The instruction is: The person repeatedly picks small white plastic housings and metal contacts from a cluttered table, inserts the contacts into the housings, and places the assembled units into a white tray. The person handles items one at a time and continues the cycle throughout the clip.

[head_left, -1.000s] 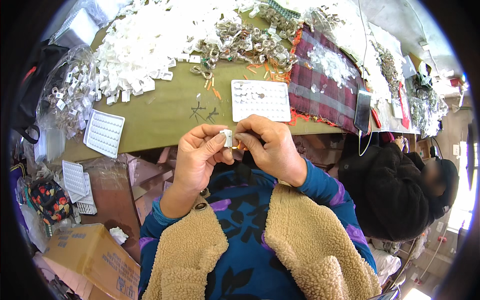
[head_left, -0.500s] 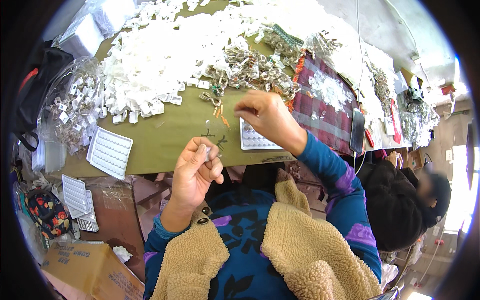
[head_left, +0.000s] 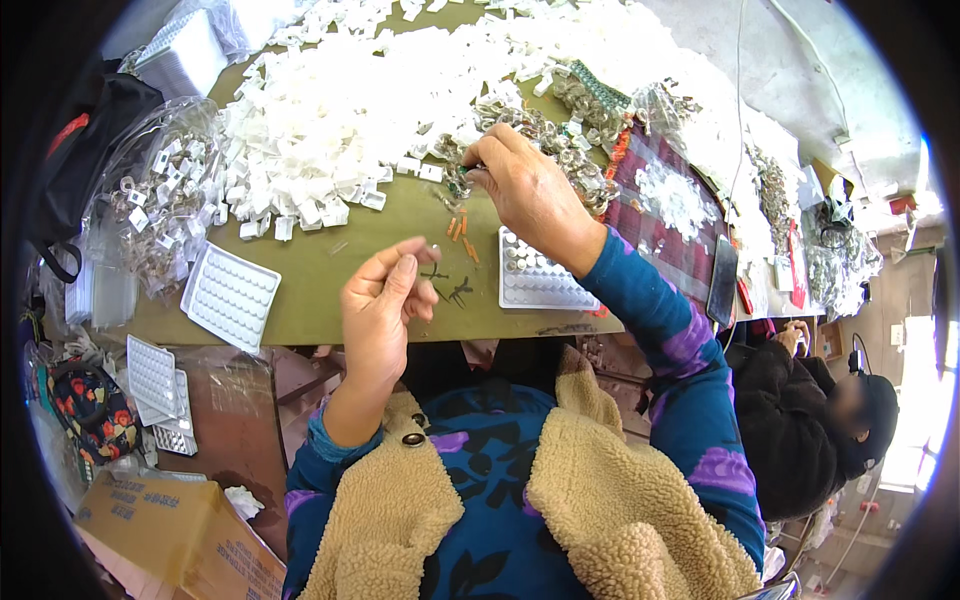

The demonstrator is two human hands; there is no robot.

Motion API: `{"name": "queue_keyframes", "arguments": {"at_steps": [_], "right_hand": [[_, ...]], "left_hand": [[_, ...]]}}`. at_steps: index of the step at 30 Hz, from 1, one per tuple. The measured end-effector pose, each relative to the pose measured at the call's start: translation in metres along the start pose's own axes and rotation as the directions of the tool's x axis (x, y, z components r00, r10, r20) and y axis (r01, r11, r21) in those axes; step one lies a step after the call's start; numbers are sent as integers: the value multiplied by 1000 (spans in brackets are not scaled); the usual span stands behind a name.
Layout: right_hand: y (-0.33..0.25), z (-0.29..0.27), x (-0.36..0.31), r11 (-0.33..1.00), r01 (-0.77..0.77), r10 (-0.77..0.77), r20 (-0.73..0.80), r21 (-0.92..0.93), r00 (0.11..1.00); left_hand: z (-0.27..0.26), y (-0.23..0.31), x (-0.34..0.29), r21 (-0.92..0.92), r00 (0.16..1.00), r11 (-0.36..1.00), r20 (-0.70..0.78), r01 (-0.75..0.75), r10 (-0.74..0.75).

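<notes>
My left hand (head_left: 378,305) is held above the near edge of the green table, fingers curled and thumb against them. Whatever is in it is too small to make out. Farther right, my right hand (head_left: 525,190) reaches over the front of a heap of tangled brown and silvery ring-like pieces (head_left: 520,118), its fingertips pinched. What they grip there cannot be seen. Below that wrist lies a white tray (head_left: 545,290) with rows of round wells, some holding small pieces. A few thin orange strips (head_left: 462,228) lie between my hands.
A large heap of small white plastic pieces (head_left: 310,150) covers the far table. On the left are a clear bag of pieces (head_left: 165,190) and another welled tray (head_left: 230,298). A plaid cloth (head_left: 650,230) and a phone (head_left: 721,280) lie right. Another person (head_left: 800,420) sits beyond.
My right hand has moved away from me, from above the tray to the ring heap, uncovering more of the tray. My left hand has shifted slightly, its index finger straighter.
</notes>
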State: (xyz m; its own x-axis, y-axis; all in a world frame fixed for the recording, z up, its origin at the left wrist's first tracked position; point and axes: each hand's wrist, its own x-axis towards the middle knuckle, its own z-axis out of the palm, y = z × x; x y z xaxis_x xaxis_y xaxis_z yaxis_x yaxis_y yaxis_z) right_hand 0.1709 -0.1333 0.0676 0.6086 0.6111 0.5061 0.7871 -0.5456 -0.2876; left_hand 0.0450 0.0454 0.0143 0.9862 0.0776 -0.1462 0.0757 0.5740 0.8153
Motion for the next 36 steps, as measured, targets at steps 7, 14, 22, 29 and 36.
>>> {"name": "queue_keyframes", "arguments": {"at_steps": [7,14,22,29,36], "right_hand": [[-43,-12,-23,986,56,-86,190,156,978],[-59,-15,-38,952,250,-271,106,177,957],[-87,2,-79,422,-594,648,230,685,726],[-104,28,-92,-52,-297,617,265,953,741],[-106,19,-93,281,-343,636,94,896,766]], "left_hand": [[22,4,-10,225,944,920,7,-322,329],[10,1,-20,70,996,997,85,35,-41],[11,-4,-37,370,939,869,24,-328,344],[16,-12,-36,663,686,351,346,-661,640],[10,-3,-36,-41,956,979,229,198,-184]]}}
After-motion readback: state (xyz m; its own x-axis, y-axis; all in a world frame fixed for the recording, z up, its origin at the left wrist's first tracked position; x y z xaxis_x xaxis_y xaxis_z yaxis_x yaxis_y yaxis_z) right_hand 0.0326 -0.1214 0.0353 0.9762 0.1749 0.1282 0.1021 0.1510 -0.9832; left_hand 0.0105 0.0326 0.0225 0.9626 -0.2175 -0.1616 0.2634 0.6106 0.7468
